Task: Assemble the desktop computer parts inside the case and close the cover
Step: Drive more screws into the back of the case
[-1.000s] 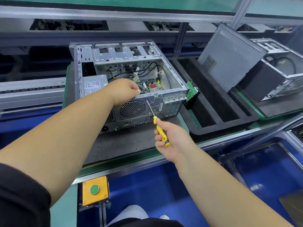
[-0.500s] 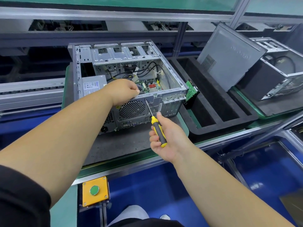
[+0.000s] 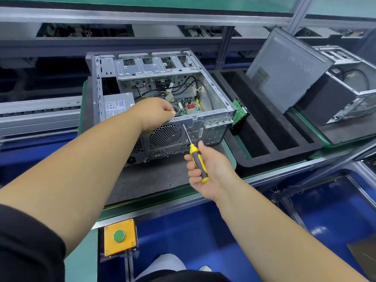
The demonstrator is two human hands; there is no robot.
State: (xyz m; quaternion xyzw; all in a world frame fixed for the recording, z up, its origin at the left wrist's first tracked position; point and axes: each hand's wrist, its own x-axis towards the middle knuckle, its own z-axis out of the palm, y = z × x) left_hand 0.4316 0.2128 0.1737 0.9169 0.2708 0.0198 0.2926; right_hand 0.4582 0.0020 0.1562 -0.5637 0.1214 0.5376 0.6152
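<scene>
- The open computer case [image 3: 162, 94] lies on its side on a dark mat [image 3: 158, 180] at the middle of the assembly line bench, rear panel toward me, with the power supply [image 3: 118, 104], cables and green motherboard [image 3: 188, 107] showing inside.
- My right hand [image 3: 205, 169] wraps its fingers round the yellow-and-grey screwdriver [image 3: 194, 153], whose tip sits at the top edge of the rear panel, just right of the fan grille [image 3: 165, 135].
- My left hand [image 3: 156, 112] curls over the case's near rim; what its fingers grip inside, I cannot tell.
- I judge the step to be fixing a part at the rear panel, probably by a screw there, with the cover not yet on.
- Next, as I see it: keep the tip seated, turn the handle squarely, and brace the case.
- Just right of the case a green circuit board [image 3: 239, 112] stands in a black foam tray [image 3: 270, 127]; beyond it a grey side panel [image 3: 284, 68] leans against a second open case [image 3: 345, 88].
- A yellow button box [image 3: 120, 237] sits at the bench's near edge, clear of the work.
</scene>
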